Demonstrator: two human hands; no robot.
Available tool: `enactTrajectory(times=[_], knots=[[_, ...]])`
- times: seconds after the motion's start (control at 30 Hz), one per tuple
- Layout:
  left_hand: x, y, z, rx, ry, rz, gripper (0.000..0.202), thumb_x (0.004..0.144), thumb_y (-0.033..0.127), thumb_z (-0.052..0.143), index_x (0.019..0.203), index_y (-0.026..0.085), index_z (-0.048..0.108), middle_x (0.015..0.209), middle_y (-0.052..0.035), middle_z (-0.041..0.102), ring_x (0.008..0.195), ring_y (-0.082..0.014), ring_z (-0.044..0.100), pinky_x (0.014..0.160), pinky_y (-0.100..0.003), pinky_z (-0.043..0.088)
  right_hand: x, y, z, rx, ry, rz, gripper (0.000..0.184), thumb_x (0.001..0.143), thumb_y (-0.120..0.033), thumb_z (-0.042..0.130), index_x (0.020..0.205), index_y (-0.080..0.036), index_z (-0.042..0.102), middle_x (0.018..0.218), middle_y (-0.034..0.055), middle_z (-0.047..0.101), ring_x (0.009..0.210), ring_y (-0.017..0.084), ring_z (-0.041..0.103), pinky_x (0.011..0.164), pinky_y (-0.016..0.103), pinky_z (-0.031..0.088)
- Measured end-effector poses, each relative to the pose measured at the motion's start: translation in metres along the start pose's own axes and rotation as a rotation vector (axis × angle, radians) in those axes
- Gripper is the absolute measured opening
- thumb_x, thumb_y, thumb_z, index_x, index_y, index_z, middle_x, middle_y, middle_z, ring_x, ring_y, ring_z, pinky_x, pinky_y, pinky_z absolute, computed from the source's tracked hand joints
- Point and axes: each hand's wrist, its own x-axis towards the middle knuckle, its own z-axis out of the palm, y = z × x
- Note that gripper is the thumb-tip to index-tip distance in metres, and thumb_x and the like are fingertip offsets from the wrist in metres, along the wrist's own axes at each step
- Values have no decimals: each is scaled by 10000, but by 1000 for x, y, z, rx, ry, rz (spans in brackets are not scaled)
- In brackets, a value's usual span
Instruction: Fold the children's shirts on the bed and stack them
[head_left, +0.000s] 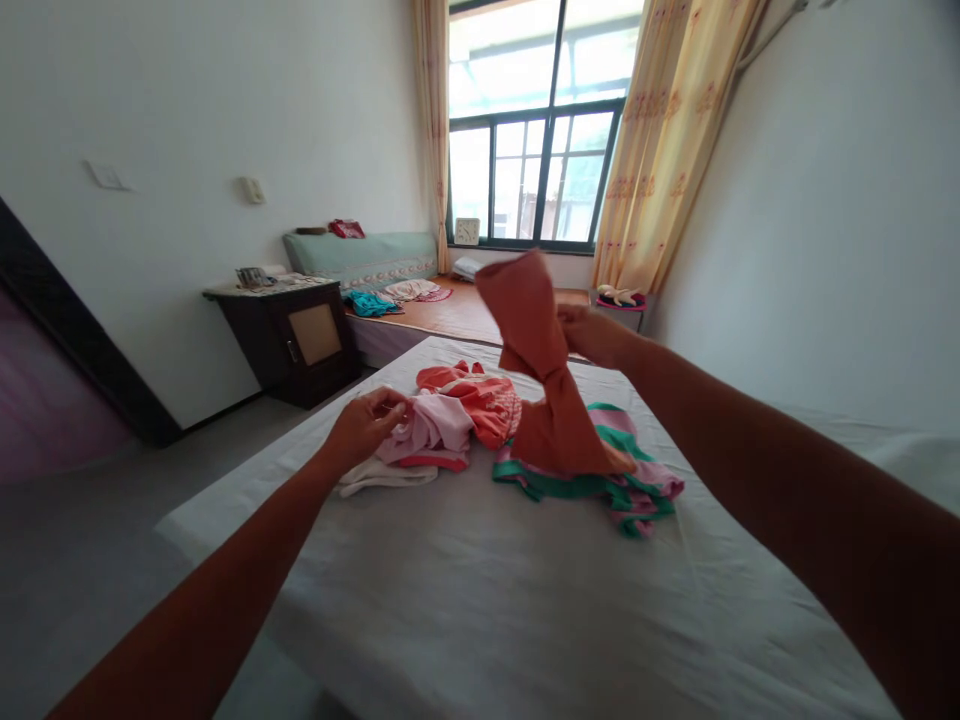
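Note:
My right hand (592,333) is closed on an orange cloth (536,375) and holds it up above the bed, its lower end draping onto a green-trimmed pink garment (630,490). At the edge of the clothes pile my left hand (365,425) pinches a pale pink garment (435,425). A coral patterned garment (480,395) lies in the middle of the pile, and a white piece (382,475) sticks out beneath the pink one. All of it rests on a white bed sheet (525,600).
A dark bedside cabinet (289,335) stands at the left by the wall. Behind it is a second bed (465,315) with a green headboard cushion and loose clothes. A window (536,130) with yellow curtains fills the far wall. Grey floor lies left of the bed.

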Motion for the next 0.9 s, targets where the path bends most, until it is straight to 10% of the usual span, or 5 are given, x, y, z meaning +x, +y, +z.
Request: enactTrajectory(times=[0.17, 0.33, 0.5, 0.7, 0.9], knots=[[-2, -42, -32, 494, 4, -32, 316, 728, 379, 501, 947, 242, 682, 980, -44, 695, 841, -220, 647, 743, -287, 471, -67, 54, -9, -819, -508, 335, 129, 595, -229, 732, 685, -182, 652, 578, 12, 648, 571, 174, 631, 540, 251, 442], [-4, -74, -38, 665, -166, -65, 392, 742, 410, 499, 1056, 241, 661, 1021, -77, 689, 847, -235, 644, 700, -277, 447, -116, 91, -10, -1151, -416, 196, 106, 659, -202, 624, 749, -218, 679, 792, 99, 714, 748, 272, 662, 570, 303, 408], [-4, -60, -29, 811, -150, -128, 281, 783, 415, 487, 902, 254, 683, 906, -73, 713, 809, -242, 644, 619, -261, 398, -119, 105, -15, -1160, -412, 195, 76, 664, -195, 606, 711, -221, 659, 786, 100, 714, 759, 282, 669, 568, 303, 411], [2, -47, -28, 925, -203, -148, 169, 754, 320, 529, 779, 230, 669, 888, -85, 701, 825, -242, 633, 672, -289, 415, -67, 45, -56, -550, -93, 193, 95, 709, -194, 639, 682, -203, 548, 542, 10, 648, 512, 168, 620, 486, 248, 442], [15, -43, -39, 527, -90, -229, 221, 683, 396, 599, 781, 207, 659, 763, -34, 677, 720, -201, 615, 617, -263, 420, -28, -52, -51, 343, 560, -388, 244, 729, -219, 697, 807, -243, 467, 686, -20, 700, 614, 133, 667, 557, 250, 531]])
